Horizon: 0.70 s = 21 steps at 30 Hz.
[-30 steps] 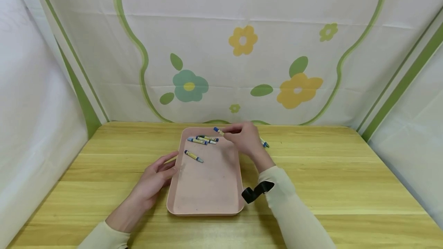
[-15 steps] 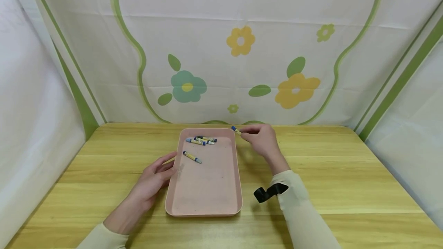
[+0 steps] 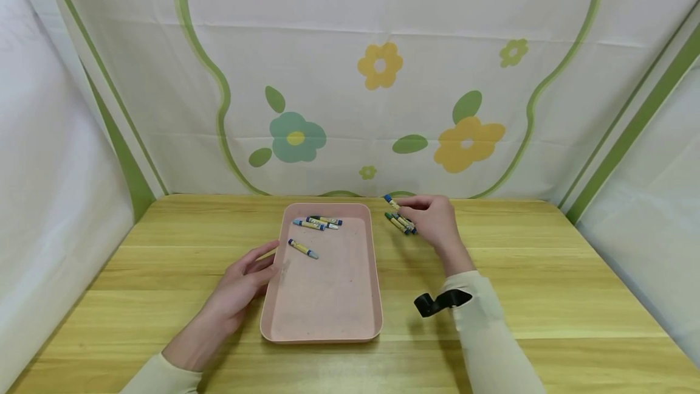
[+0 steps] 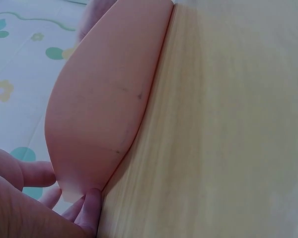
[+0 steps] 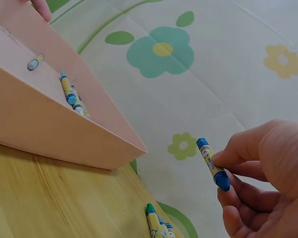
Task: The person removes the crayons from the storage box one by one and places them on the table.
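My right hand [image 3: 434,227] pinches a dark blue crayon [image 5: 211,161] with a yellow wrapper between thumb and fingers. It hangs over a small cluster of crayons on the table, right of the tray, where a green crayon [image 3: 396,224] shows in front. The pink rectangular tray [image 3: 328,303] lies flat, long side running away from me. Against its left wall rest the fingers of my left hand [image 3: 240,290], thumb low on the side. Inside the tray, a pale-tipped crayon [image 3: 303,248] lies alone; behind it, a light blue crayon [image 3: 308,224] overlaps a few others.
The wooden table [image 3: 547,297] extends on both sides of the tray. A white cloth backdrop [image 3: 339,5] with printed flowers rises at its far edge, and cloth walls flank it. A black strap [image 3: 443,303] sits on my right wrist.
My right hand has carried the dark blue crayon rightward, from above the tray's far right corner to over the crayons on the table. My left hand has stayed at the tray's left side.
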Tool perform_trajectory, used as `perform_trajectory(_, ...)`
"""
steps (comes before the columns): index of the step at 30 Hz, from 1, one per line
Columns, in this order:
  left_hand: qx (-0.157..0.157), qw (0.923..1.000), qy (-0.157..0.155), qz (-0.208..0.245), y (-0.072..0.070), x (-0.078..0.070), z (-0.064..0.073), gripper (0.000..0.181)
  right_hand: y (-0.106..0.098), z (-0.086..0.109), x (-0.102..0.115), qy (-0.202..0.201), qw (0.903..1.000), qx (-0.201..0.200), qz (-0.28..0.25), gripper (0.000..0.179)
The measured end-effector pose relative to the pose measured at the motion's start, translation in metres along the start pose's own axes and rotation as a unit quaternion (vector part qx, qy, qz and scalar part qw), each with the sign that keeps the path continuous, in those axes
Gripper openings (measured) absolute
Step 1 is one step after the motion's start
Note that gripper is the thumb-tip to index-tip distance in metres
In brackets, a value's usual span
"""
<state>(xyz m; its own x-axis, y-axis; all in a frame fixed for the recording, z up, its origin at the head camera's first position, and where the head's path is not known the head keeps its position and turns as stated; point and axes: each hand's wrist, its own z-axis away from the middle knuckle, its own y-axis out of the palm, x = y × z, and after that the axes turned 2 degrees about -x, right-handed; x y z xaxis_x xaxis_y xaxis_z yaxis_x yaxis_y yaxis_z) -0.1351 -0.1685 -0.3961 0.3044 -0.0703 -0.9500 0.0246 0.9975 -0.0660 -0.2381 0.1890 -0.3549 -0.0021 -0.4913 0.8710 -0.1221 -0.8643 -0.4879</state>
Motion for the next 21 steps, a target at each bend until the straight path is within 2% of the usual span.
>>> perform_trajectory(12,0.0,1.0,-0.002,0.002,0.0,0.001,0.001,0.056,-0.012,-0.001,-0.009,-0.002,0.9998,-0.019,0.01,0.024)
perform_trajectory(21,0.001,1.0,-0.003,0.004,0.0,-0.001,0.001,0.056,-0.014,-0.007,-0.018,0.005,0.9995,-0.017,0.025,0.025)
